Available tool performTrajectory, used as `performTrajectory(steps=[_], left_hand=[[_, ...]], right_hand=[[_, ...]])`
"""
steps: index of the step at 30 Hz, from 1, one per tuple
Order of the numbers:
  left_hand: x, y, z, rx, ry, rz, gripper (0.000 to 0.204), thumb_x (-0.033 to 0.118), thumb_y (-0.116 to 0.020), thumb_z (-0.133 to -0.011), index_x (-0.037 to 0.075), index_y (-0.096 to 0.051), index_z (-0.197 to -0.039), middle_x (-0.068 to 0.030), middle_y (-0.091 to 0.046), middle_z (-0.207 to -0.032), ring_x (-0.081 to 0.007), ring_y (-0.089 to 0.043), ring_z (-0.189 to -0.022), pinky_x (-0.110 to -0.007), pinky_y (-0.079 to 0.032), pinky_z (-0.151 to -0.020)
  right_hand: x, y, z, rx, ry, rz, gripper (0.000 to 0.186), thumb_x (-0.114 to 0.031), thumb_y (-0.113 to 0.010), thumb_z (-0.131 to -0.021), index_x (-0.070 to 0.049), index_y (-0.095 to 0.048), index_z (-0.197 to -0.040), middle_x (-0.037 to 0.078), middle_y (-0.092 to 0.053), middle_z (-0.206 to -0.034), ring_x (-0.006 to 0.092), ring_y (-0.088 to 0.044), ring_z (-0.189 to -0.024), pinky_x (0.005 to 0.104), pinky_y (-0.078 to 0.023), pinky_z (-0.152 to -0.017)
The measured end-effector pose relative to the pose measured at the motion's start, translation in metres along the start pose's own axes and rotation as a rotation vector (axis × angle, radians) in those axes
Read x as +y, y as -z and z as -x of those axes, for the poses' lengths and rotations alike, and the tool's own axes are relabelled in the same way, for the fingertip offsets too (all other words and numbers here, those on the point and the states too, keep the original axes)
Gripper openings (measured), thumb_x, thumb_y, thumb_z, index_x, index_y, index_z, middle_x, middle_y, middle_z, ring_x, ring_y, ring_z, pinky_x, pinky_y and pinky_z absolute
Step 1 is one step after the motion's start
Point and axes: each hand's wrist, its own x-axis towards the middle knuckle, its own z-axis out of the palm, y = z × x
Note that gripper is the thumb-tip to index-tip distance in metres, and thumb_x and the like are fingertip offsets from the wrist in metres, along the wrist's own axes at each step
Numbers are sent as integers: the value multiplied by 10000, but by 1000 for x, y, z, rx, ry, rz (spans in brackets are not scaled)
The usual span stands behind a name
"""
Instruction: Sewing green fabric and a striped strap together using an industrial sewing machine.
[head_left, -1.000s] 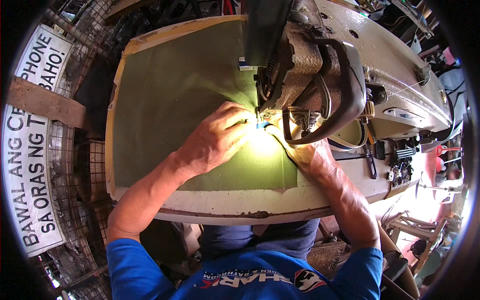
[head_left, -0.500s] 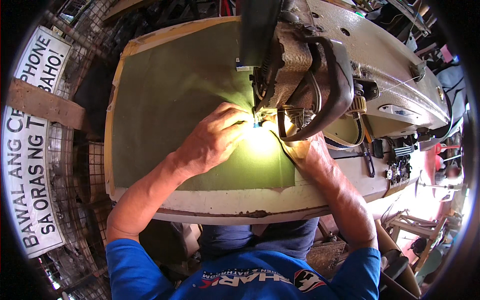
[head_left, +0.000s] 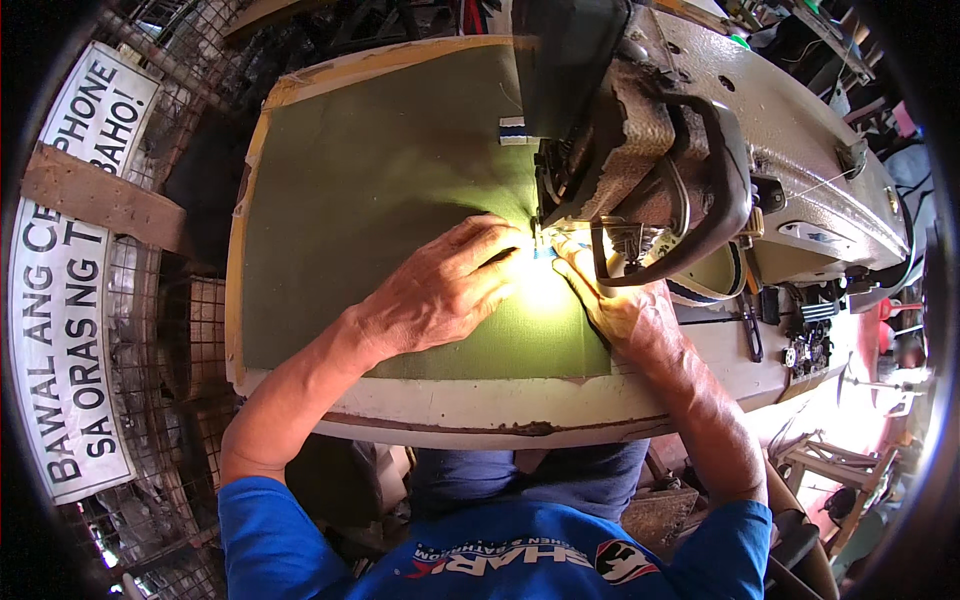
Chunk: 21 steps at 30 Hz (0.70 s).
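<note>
My left hand (head_left: pixel 436 290) rests on the olive-green sheet (head_left: pixel 370 190), its curled fingers just left of the sewing machine's presser foot (head_left: pixel 542 232). My right hand (head_left: pixel 628 312) is closed beside the needle area, partly behind the machine's dark curved guard (head_left: pixel 700 240). Between both sets of fingertips a small blue piece (head_left: pixel 546 252) lies under the bright lamp; glare hides exactly what each pinches. A white-and-navy striped scrap (head_left: pixel 512 130) lies on the sheet beyond the needle.
The machine's beige body (head_left: pixel 790 170) fills the upper right, with striped webbing (head_left: pixel 700 292) beneath. Dark tools (head_left: pixel 805 345) lie on the worn tabletop (head_left: pixel 470 405) at right. A wire grid (head_left: pixel 206 330), wooden plank (head_left: pixel 100 195) and printed white sign (head_left: pixel 55 340) stand at the left.
The whole view has shifted slightly rightward in the frame, showing more of the striped scrap. Both hands remain at the needle, with little visible movement relative to the machine.
</note>
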Motion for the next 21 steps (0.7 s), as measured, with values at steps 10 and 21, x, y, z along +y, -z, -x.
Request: performTrajectory(steps=[10,21], left_hand=[[4,0,-1,3,-32,-69,305,55,-636,-825,-45,-611,-1111,-158,-575,-1143,-322,-553,-1116,-401,-480,-1000],[9,4,-1,-6,-76,-163,338,100,-630,-778,-33,-647,-1088,-144,-599,-1170,-312,-556,-1134,-394,-487,-1005]], right_hand=[[-2,0,2,-40,-28,31,56,-113,-647,-684,-82,-612,-715,99,-565,-671,323,-573,-668,441,-468,-627],[-2,7,-5,23,71,25,83,-128,-626,-693,-61,-593,-729,115,-594,-774,310,-592,-774,450,-459,-709]])
